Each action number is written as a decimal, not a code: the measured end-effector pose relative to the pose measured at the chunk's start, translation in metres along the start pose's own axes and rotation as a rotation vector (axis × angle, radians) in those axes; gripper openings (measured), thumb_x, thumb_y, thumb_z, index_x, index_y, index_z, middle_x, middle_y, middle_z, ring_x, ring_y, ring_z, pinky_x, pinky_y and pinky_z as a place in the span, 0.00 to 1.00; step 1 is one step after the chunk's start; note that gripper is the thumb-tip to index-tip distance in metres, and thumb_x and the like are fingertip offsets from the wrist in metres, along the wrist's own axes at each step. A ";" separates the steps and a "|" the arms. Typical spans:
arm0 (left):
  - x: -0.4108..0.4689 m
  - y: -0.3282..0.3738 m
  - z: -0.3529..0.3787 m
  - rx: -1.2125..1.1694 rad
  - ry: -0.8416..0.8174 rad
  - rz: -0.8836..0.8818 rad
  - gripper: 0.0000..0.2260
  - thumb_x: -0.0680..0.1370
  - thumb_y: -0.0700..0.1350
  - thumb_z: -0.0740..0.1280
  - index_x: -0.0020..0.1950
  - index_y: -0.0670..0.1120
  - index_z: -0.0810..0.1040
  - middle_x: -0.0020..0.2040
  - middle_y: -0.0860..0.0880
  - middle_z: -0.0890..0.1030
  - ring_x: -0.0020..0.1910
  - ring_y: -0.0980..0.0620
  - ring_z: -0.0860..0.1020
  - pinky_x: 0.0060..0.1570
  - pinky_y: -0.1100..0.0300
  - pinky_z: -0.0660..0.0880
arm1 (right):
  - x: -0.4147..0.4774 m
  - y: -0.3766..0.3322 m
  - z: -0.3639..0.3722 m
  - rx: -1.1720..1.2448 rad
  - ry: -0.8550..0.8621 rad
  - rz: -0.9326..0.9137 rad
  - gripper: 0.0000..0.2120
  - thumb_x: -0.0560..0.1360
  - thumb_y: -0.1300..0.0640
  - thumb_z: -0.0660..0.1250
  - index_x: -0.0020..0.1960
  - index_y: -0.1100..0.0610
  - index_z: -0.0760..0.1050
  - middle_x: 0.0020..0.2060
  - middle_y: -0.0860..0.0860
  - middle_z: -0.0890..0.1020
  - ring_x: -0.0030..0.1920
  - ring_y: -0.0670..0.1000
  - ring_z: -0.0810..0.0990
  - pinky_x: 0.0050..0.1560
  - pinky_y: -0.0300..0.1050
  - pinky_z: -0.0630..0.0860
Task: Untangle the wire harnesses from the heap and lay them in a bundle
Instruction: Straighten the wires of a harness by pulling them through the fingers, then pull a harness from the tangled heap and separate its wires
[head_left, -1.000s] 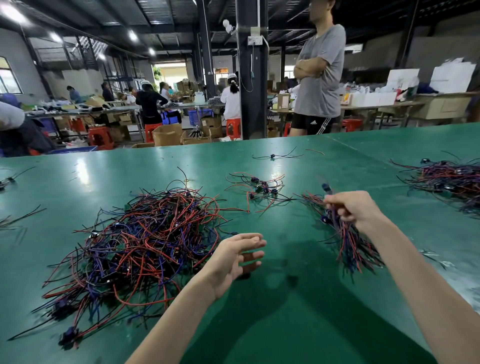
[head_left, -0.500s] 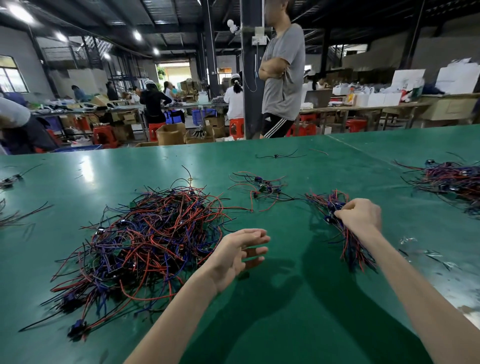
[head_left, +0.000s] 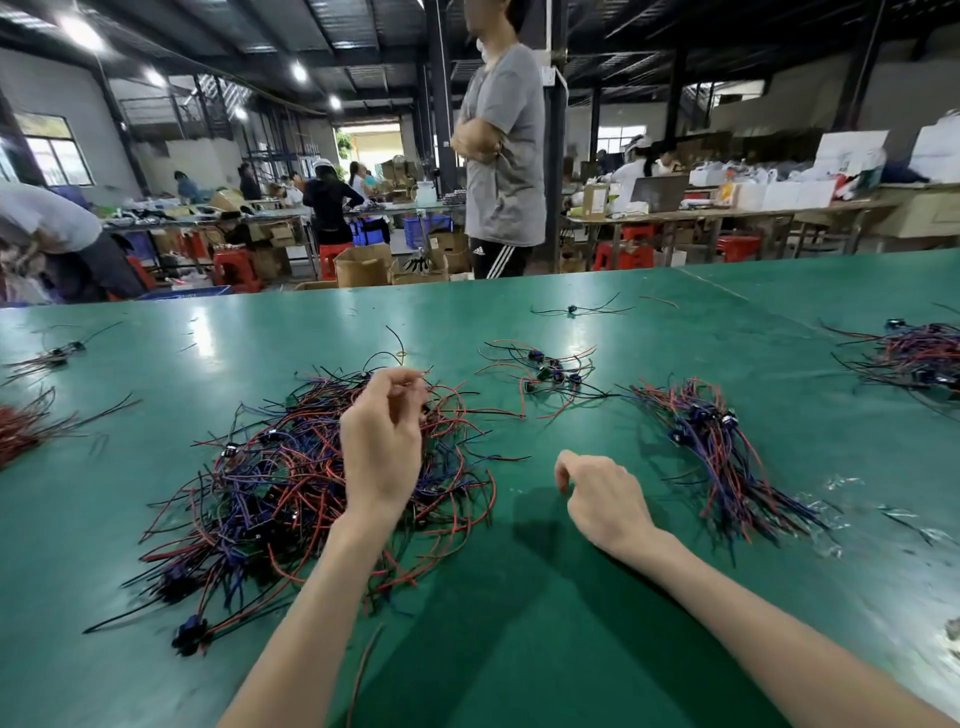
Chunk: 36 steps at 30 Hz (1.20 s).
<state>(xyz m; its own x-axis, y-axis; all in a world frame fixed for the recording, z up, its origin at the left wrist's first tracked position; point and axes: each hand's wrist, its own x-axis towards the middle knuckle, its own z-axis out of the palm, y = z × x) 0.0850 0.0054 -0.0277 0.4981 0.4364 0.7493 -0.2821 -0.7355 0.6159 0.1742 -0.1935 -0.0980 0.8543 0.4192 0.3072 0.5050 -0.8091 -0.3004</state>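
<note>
A tangled heap of red, blue and black wire harnesses (head_left: 260, 493) lies on the green table (head_left: 519, 649), left of centre. My left hand (head_left: 382, 441) hovers over the heap's far side, thumb and curled fingers pinching a thin wire there. The sorted bundle of harnesses (head_left: 727, 457) lies straight on the right. My right hand (head_left: 602, 499) hangs low over the table between heap and bundle, fingers loosely curled and holding nothing.
A few loose harnesses (head_left: 545, 371) lie behind the heap and a single one (head_left: 571, 310) farther back. Another pile (head_left: 914, 358) sits at the right edge, red wires (head_left: 21, 426) at the left edge. A person (head_left: 504, 156) stands behind the table.
My right hand let go of the bundle and drew back left towards me. My left hand rose from beside the heap, moved over it and closed its fingers on a wire.
</note>
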 end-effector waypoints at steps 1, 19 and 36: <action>0.001 -0.007 -0.003 0.087 -0.001 -0.025 0.05 0.80 0.40 0.64 0.52 0.43 0.78 0.41 0.50 0.81 0.37 0.54 0.78 0.39 0.65 0.75 | 0.000 0.000 0.000 -0.023 -0.007 -0.022 0.15 0.66 0.69 0.57 0.47 0.54 0.71 0.44 0.54 0.80 0.45 0.59 0.77 0.37 0.46 0.63; 0.004 -0.028 -0.011 0.275 -0.041 -0.221 0.05 0.74 0.42 0.72 0.48 0.41 0.83 0.39 0.50 0.82 0.37 0.54 0.77 0.41 0.64 0.72 | -0.002 0.001 -0.002 -0.005 -0.022 -0.007 0.12 0.66 0.68 0.56 0.43 0.53 0.66 0.41 0.55 0.80 0.38 0.58 0.71 0.36 0.46 0.64; -0.047 0.012 0.039 0.251 -0.268 0.450 0.04 0.67 0.37 0.75 0.39 0.44 0.84 0.42 0.51 0.83 0.45 0.49 0.75 0.44 0.52 0.71 | -0.007 -0.013 -0.006 0.685 0.029 -0.130 0.09 0.72 0.65 0.69 0.48 0.52 0.77 0.27 0.45 0.71 0.28 0.43 0.68 0.36 0.42 0.69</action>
<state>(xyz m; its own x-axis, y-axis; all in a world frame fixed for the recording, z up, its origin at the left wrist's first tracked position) 0.0898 -0.0440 -0.0647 0.5734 -0.0702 0.8163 -0.3274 -0.9329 0.1498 0.1605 -0.1886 -0.0910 0.7827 0.4765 0.4005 0.5748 -0.3066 -0.7586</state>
